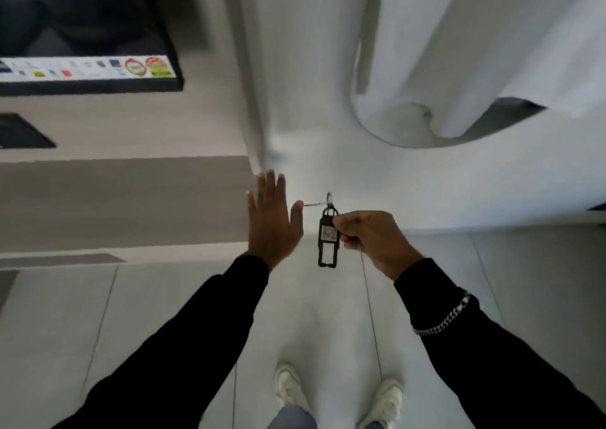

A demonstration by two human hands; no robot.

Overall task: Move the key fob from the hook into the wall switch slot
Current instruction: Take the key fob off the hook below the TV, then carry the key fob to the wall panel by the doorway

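Note:
The key fob (328, 241) is a flat black tag with a small white label, hanging upright in front of the white wall. A metal ring (329, 198) at its top sits on a thin hook (313, 203) sticking out of the wall. My right hand (370, 240) pinches the fob's right edge between thumb and fingers. My left hand (272, 219) is flat and spread against the wall just left of the hook, holding nothing. No wall switch slot shows in view.
A wall corner (255, 101) runs up just above my left hand. A dark screen (88, 28) with a sticker strip hangs at upper left. White fabric (459, 51) drapes at upper right. Pale floor tiles (328, 330) and my white shoes (337, 392) lie below.

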